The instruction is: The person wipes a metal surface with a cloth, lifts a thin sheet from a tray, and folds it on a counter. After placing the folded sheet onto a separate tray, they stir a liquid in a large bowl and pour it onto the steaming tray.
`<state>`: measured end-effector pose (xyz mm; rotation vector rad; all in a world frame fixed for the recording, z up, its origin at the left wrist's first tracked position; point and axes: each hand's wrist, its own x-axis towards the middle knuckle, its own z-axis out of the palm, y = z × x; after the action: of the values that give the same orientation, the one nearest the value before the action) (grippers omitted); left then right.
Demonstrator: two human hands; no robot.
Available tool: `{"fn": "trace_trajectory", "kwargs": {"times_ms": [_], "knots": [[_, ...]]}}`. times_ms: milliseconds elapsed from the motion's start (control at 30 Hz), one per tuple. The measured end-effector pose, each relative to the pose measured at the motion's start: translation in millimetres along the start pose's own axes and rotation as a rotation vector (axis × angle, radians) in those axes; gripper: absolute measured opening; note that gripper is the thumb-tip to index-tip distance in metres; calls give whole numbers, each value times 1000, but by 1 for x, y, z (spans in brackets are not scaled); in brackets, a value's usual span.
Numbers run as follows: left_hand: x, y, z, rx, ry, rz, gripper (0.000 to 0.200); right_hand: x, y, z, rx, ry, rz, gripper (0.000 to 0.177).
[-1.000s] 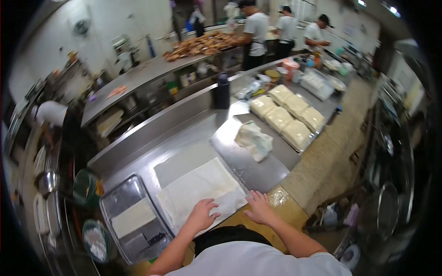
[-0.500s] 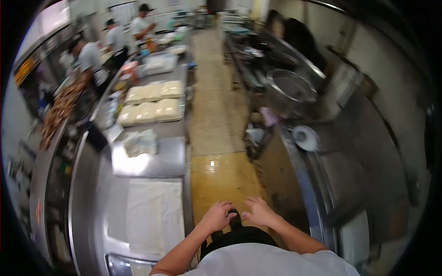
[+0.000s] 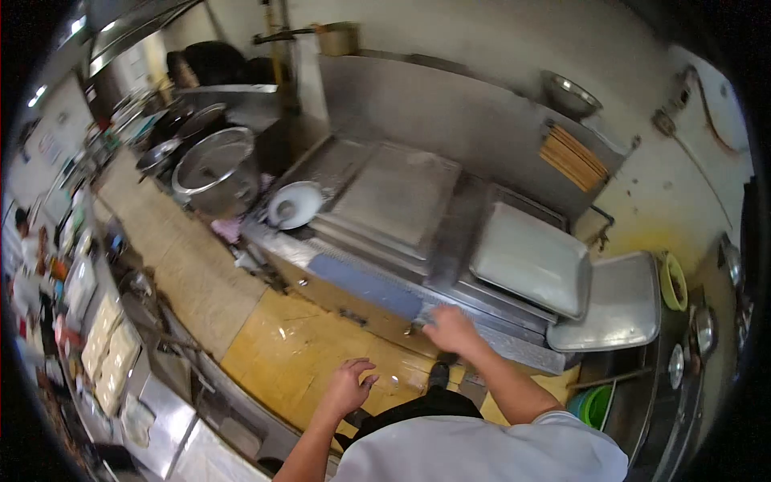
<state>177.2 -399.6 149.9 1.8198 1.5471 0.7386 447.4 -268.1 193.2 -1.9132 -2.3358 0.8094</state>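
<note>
My left hand (image 3: 348,388) is held over the yellow floor in front of my body, fingers loosely curved and apart, holding nothing. Further right, my right hand (image 3: 448,328) hovers by the front edge of the steel counter (image 3: 498,316), near a blue-grey cloth strip (image 3: 365,284). Its fingers point to the left and are partly blurred, so their grip is unclear. Beyond the cloth are a flat steel lid (image 3: 395,197) and a pale upturned tray (image 3: 530,259). A white bowl (image 3: 295,205) sits at the counter's left end.
A big metal pot (image 3: 215,170) stands left of the counter. At the right are another tray (image 3: 617,309), a yellow-green basket (image 3: 673,281) and a green container (image 3: 596,406). The worktable with dough-like blocks (image 3: 116,367) is at the left. People stand at the far left.
The view has swung to the right, bringing the steel counter to the centre and the worktable to the left. My hands are further apart, with the right one now by the counter edge.
</note>
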Motion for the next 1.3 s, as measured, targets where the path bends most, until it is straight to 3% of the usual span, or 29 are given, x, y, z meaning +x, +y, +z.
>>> {"fn": "trace_trajectory", "kwargs": {"times_ms": [133, 233, 367, 467, 567, 633, 700, 767, 900, 1000, 1100, 1200, 1267, 1300], "knots": [[78, 32, 67, 27, -93, 99, 26, 16, 158, -67, 84, 141, 352, 61], [141, 61, 112, 13, -156, 88, 26, 32, 293, -59, -48, 668, 447, 62], [236, 105, 166, 110, -309, 198, 28, 15, 371, -84, -208, 104, 603, 62], [307, 121, 213, 200, -317, 303, 27, 17, 425, -111, 75, -50, 584, 59], [371, 145, 261, 305, -185, 538, 34, 22, 487, -78, -148, 571, 573, 46], [396, 143, 290, 463, -141, 645, 37, 34, 520, -44, -258, 634, 509, 39], [420, 131, 321, 684, -130, 728, 38, 38, 534, -43, -199, 604, 513, 34], [437, 142, 325, 782, -377, 616, 34, 35, 529, -53, 33, 460, 573, 31], [433, 162, 308, 984, -698, 486, 25, 11, 504, -74, 23, 305, 628, 26], [419, 160, 289, 920, -765, 329, 23, -17, 483, -93, -16, 255, 569, 26], [431, 169, 277, 944, -868, 389, 24, -24, 487, -105, 14, 243, 576, 25], [465, 204, 276, 514, -480, 333, 26, 3, 493, -145, 14, 451, 497, 25], [517, 165, 322, 418, -247, 546, 28, 32, 498, -155, -24, 628, 382, 25], [530, 170, 330, 431, -239, 524, 28, 52, 507, -151, -73, 693, 312, 24]]}}
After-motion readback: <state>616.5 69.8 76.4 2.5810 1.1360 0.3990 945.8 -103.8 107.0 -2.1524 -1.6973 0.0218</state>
